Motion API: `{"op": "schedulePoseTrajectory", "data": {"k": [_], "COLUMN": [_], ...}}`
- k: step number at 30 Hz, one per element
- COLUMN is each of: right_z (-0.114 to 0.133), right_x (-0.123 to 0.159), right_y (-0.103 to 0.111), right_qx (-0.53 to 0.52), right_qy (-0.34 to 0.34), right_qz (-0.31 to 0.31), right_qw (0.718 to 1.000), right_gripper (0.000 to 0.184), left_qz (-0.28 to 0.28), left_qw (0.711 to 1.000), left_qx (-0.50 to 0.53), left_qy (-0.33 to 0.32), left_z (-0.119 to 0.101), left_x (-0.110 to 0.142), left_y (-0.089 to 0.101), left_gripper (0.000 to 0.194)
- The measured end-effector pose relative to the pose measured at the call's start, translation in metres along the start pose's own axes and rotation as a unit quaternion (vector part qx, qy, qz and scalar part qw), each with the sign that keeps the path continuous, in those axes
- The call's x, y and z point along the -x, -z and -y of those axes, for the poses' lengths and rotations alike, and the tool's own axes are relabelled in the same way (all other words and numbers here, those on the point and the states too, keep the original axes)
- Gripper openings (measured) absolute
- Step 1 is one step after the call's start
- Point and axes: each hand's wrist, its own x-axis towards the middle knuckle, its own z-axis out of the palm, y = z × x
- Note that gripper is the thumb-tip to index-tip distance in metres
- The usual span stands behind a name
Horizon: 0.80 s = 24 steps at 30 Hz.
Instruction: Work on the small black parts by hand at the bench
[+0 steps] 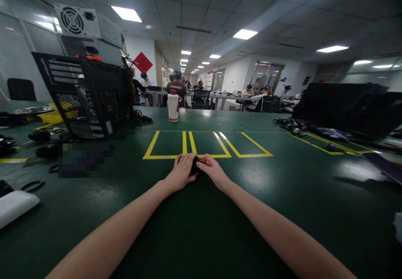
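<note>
Left hand (pixel 181 172) cupped over a small black object (pixel 195 167), fingers curled across its top, thumb low along the near side. Right hand (pixel 214 172) on the same object, fingers bent, tips against its right side. Both grips narrow. Object mostly covered by the hands; exact kind cannot be told.

It sits mid-table, at the near edge of the yellow tape (pixel 150 145) outlines marked on the green table (pixel 194 233). Beyond the outlines, a white bottle (pixel 173 109) with red lid, upright.

Out to the left: black computer case (pixel 108 99), upright, metal boxes (pixel 78 21) stacked on top, one with a fan grille. Yellow basin (pixel 54 116) behind it, further left. Nearer, at the left edge, a white item (pixel 17 207), partly cut off.

Out to the right: tangled cables (pixel 290 124), a large black panel (pixel 339 99) behind them. Far back, several people seated at other tables.
</note>
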Motion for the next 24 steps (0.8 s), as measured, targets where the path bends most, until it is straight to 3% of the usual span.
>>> {"op": "schedulePoseTrajectory", "data": {"k": [11, 16, 20, 24], "right_z": [0.0026, 0.0012, -0.0029, -0.0030], "right_x": [0.0018, 0.0018, 0.0001, 0.0036], "right_y": [0.0028, 0.0005, -0.0006, -0.0015], "right_qx": [-0.013, 0.028, 0.052, 0.048], "right_qy": [-0.007, 0.018, 0.020, 0.025], "right_qz": [0.034, 0.003, -0.018, 0.003], "right_qw": [0.999, 0.999, 0.998, 0.999], "right_gripper": [0.036, 0.025, 0.031, 0.034], "left_qz": [0.004, 0.003, -0.004, -0.001], "left_qw": [1.000, 1.000, 1.000, 1.000], "left_qx": [0.003, -0.001, -0.007, -0.002], "left_qy": [0.006, -0.001, 0.004, 0.001], "left_z": [-0.0020, -0.0014, -0.0003, -0.0006], "left_x": [0.0009, 0.0004, 0.0001, 0.0003], "left_y": [0.0033, 0.0021, 0.0000, 0.0006], "left_gripper": [0.059, 0.059, 0.061, 0.060]}}
